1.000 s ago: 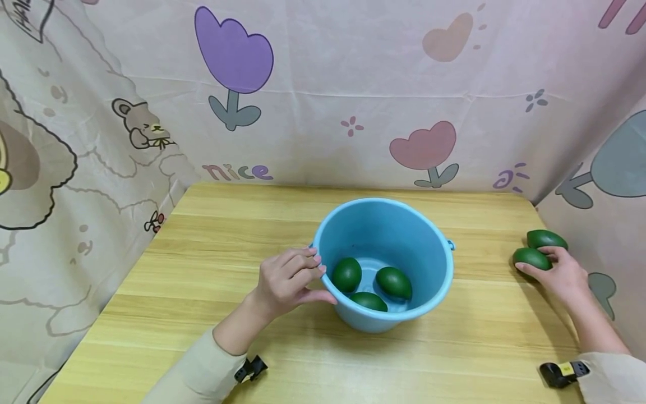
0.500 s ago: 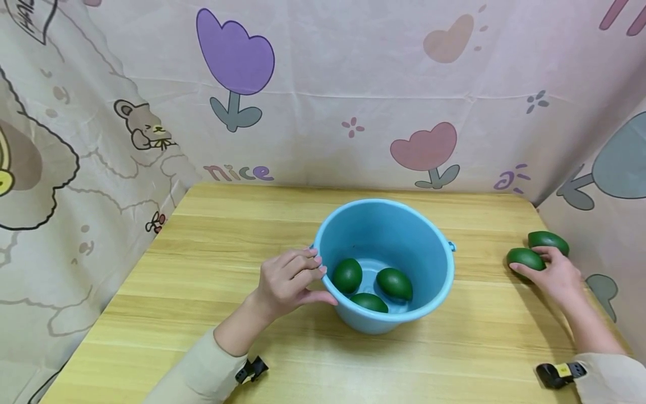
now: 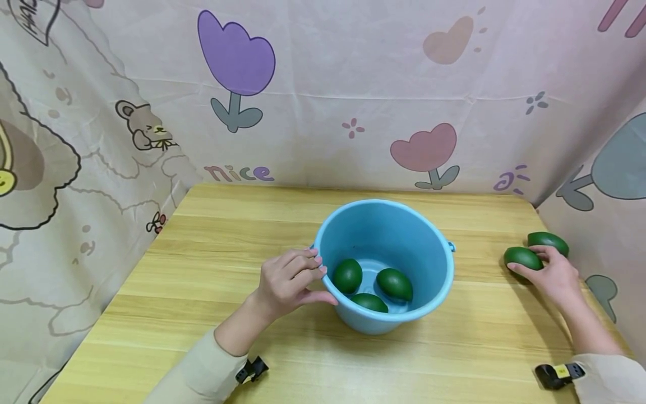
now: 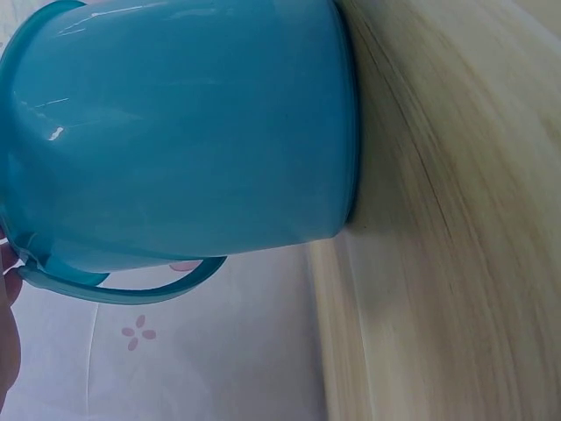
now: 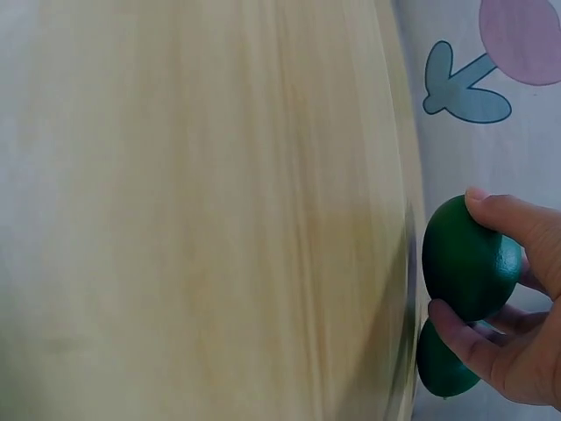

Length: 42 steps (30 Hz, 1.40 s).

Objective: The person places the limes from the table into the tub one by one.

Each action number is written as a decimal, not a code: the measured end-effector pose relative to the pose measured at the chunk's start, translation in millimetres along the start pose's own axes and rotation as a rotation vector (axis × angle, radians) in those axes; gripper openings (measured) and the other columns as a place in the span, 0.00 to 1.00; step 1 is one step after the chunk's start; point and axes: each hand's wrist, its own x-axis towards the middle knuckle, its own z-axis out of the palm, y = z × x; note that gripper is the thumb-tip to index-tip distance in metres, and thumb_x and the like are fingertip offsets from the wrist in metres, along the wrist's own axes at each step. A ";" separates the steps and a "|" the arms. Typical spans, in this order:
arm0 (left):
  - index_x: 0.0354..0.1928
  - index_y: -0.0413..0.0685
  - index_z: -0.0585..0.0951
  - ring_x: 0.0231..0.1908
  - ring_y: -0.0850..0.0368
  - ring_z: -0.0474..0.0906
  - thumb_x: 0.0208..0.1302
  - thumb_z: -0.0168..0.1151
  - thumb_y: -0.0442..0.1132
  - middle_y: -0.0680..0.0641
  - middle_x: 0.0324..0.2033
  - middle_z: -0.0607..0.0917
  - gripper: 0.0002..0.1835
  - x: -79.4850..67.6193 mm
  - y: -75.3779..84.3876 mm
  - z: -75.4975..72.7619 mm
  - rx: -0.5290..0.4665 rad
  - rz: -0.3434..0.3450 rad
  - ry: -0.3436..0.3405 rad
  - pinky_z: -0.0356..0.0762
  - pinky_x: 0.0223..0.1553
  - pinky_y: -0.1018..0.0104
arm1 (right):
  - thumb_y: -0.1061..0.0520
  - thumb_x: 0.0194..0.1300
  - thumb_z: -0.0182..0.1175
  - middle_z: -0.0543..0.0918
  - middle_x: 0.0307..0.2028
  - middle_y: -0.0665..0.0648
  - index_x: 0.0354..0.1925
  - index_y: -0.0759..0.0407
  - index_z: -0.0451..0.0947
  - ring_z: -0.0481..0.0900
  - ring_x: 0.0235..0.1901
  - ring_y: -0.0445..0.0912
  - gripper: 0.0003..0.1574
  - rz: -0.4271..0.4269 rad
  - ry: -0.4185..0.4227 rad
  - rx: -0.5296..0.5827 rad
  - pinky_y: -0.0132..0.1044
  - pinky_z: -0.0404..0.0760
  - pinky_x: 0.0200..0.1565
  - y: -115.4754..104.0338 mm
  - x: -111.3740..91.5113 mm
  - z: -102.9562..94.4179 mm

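In the head view my left hand (image 3: 290, 283) grips the left rim of a light blue plastic bucket (image 3: 373, 324), fingers over the edge and thumb against the outer side. The bucket stands upright on the table; several smooth dark green avocados, such as this avocado (image 3: 394, 284), lie at its bottom. My right hand (image 3: 555, 275), at the table's right side, pinches another avocado (image 3: 522, 257) between thumb and fingers. One more avocado (image 3: 549, 242) lies just behind it, partly hidden by the hand. The right wrist view shows the held avocado (image 5: 471, 259) in front of the other.
The wooden table (image 3: 212, 224) carries the bucket in its middle. A patterned cloth (image 3: 323, 67) hangs behind and along both sides, close to the table's edges. The bucket's handle (image 4: 131, 294) hangs down its far side in the left wrist view.
The right hand has moved slightly left with the pinched avocado, widening its offset from the one behind. The left hand and the bucket have stayed in place.
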 end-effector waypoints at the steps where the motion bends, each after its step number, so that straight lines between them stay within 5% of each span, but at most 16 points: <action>1: 0.23 0.43 0.81 0.27 0.55 0.83 0.53 0.61 0.66 0.48 0.24 0.84 0.29 0.0 0.0 0.0 0.000 0.001 0.000 0.86 0.32 0.63 | 0.42 0.60 0.64 0.65 0.54 0.82 0.61 0.74 0.58 0.64 0.48 0.75 0.48 -0.005 0.002 0.001 0.65 0.64 0.42 -0.7 0.0 0.1; 12: 0.23 0.43 0.81 0.27 0.54 0.83 0.52 0.62 0.66 0.48 0.23 0.84 0.29 -0.7 -0.2 -0.7 0.003 0.002 -0.003 0.86 0.32 0.64 | 0.45 0.58 0.66 0.68 0.56 0.79 0.61 0.72 0.61 0.66 0.51 0.73 0.46 -0.067 0.036 0.005 0.65 0.67 0.45 -11.5 -1.8 1.5; 29: 0.23 0.43 0.81 0.27 0.54 0.83 0.53 0.60 0.66 0.47 0.23 0.84 0.29 -1.8 0.2 1.2 -0.001 -0.015 0.015 0.86 0.31 0.63 | 0.47 0.55 0.70 0.70 0.53 0.77 0.59 0.71 0.65 0.67 0.47 0.71 0.43 -0.157 0.100 -0.005 0.64 0.70 0.38 -37.0 -10.6 -9.0; 36: 0.24 0.42 0.81 0.27 0.54 0.84 0.53 0.61 0.65 0.47 0.24 0.84 0.29 -0.8 -0.4 0.5 -0.004 -0.028 0.009 0.86 0.32 0.62 | 0.50 0.55 0.69 0.71 0.49 0.75 0.57 0.71 0.66 0.70 0.41 0.66 0.40 -0.216 0.138 0.001 0.47 0.65 0.32 -50.3 -14.5 -19.8; 42: 0.25 0.43 0.81 0.28 0.54 0.84 0.52 0.62 0.65 0.47 0.24 0.84 0.29 -1.2 1.5 -1.8 -0.008 -0.048 -0.013 0.86 0.32 0.62 | 0.50 0.56 0.69 0.71 0.49 0.75 0.57 0.71 0.65 0.70 0.42 0.66 0.40 -0.223 0.124 0.010 0.49 0.63 0.35 -57.3 -18.6 -25.8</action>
